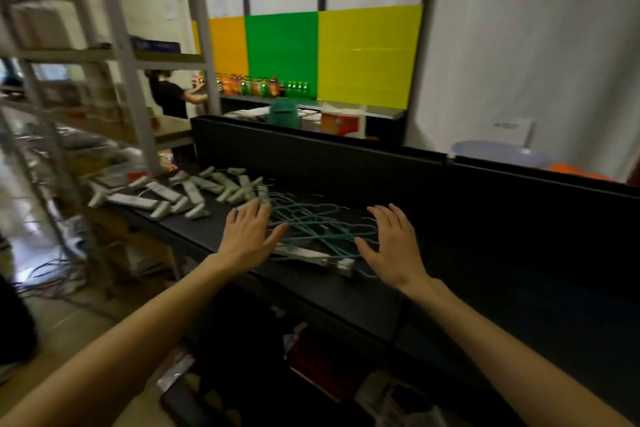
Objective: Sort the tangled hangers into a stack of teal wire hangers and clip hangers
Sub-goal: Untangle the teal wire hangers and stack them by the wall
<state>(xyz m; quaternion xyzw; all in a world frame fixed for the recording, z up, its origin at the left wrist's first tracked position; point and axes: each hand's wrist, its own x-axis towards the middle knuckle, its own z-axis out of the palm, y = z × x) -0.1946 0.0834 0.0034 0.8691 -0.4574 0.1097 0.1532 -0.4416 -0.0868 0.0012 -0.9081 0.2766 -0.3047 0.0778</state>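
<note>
1. Left hand (247, 236): fingers spread flat, palm down, holding nothing, over the left end of the tangle. Fingertips lie close to the nearest clip hangers; can't tell if they touch.
2. Right hand (389, 241): also spread wide and empty, hovering at the right end of the tangle, thumb pointing in toward the wires.
3. Tangled thin teal wire hangers (311, 227) lie btwn the two hands, mid-desk, nearer the front edge than the back wall. Hooks and arms cross each other, so best approach imo: pin the heap w/ one hand, pinch one top wire w/ the other, and slide it out along its own line, not straight up.
4. One long pale clip hanger w/ white end clips (313, 258) sits at the front edge under/against the teal wires. It probably needs freeing early, else it will snag and drag the rest.
5. Pale grey-white plastic clip hangers (194, 192) are scattered loosely toward the desk's left end, not yet a neat stack. That's the likely clip pile; teal stack could go to the right, where the desk shows bare.
6. Black desk (467, 288) has a tall black back panel (346, 163) close behind, limiting reach rearward.
7. Around: grey metal shelving (114, 45) at left, another person (169, 94) far back, bright coloured wall panels (311, 52), blurry clutter below the desk.
</note>
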